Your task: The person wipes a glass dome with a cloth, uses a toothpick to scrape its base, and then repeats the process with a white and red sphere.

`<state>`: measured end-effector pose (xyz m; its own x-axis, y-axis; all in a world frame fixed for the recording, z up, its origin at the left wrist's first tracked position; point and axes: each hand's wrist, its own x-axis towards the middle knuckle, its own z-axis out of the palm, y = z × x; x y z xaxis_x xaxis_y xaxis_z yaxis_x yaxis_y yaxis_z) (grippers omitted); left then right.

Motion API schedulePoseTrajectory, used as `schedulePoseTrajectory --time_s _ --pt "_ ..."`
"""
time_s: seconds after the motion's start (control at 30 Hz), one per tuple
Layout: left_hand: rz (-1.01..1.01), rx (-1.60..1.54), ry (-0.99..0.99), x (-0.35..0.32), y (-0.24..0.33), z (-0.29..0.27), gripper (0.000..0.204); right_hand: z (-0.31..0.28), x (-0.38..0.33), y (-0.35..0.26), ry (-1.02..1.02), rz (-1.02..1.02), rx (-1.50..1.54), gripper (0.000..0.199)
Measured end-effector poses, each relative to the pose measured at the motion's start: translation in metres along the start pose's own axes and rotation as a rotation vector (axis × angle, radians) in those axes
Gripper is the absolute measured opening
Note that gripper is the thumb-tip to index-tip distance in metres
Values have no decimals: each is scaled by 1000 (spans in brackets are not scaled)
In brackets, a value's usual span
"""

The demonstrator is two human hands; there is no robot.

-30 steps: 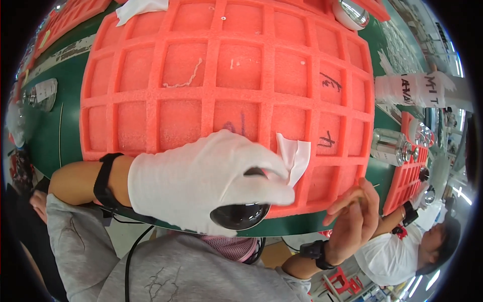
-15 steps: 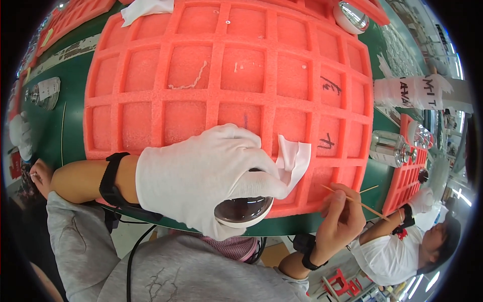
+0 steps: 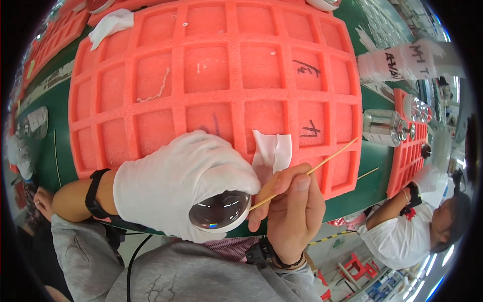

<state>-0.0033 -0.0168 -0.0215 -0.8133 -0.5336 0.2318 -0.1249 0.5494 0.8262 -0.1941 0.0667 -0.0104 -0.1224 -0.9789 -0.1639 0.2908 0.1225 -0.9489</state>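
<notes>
Gloved left hand [image 3: 176,189] clamps the lens [image 3: 220,211]; bare right hand [image 3: 292,211] pinches a stick [image 3: 307,172], mid-cleaning, tray [image 3: 221,70] cells unfilled.

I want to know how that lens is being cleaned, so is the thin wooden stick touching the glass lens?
Touching. The head view shows the wooden stick, held in the bare right hand, ending right at the rim of the glass lens.
</notes>
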Motion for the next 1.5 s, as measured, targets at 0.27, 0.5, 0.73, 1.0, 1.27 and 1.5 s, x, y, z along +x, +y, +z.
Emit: schedulePoseTrajectory --time_s 0.27,0.5,0.73,1.0,1.27,1.5 --pt "-52 -98 4 8 1 7 47 -6 3 -1 -35 78 29 33" --pt "-90 -119 -222 27 4 0 37 -4 -1 9 -47 -38 -58 29" --pt "-80 -144 -71 23 6 7 27 -3 -2 7 -110 -34 -117 29" --pt "-118 -138 -171 32 9 3 25 -9 -2 4 -177 -54 -164 28" --pt "-119 -117 -232 33 7 2 26 -7 -3 7 -36 46 40 30" --pt "-65 -92 -171 22 1 1 37 -38 -4 12 -145 -271 -123 25"
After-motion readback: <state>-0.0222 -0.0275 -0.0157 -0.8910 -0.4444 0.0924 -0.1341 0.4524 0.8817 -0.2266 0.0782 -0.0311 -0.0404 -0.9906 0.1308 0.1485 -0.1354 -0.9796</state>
